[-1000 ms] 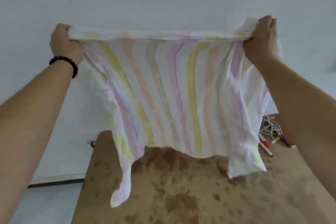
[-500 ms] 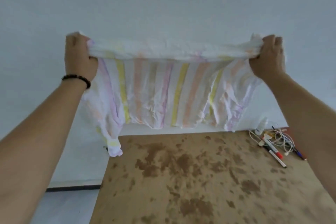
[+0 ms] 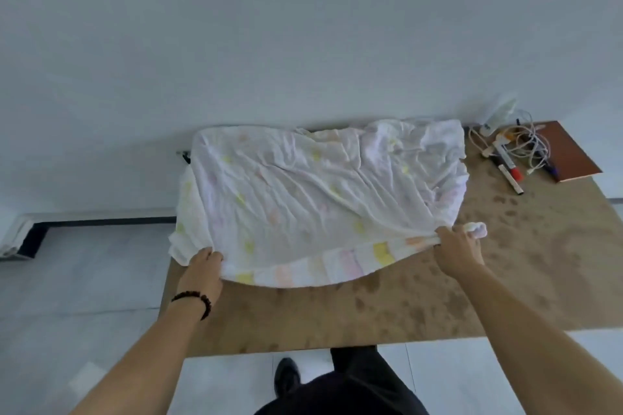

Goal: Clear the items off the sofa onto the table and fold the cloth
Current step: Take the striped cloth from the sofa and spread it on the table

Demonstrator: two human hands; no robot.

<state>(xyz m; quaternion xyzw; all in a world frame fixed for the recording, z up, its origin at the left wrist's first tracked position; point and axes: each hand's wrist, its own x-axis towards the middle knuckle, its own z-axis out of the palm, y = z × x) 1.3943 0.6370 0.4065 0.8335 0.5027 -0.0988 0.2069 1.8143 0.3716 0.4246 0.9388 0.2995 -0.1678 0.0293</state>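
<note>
Left hand pinches the near-left corner of the cloth, right hand the near-right; the cloth lies spread on the bench, long axis left to right, beyond both hands, equally near each

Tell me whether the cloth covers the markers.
No, the cloth lies beside the markers, which sit uncovered on the table.

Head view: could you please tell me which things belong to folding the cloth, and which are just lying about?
In the job: cloth, spread on the table; left hand and right hand, gripping its near edge.
Lying about: markers, white cable, brown notebook, small white bottle, all at the table's far right corner.
</note>
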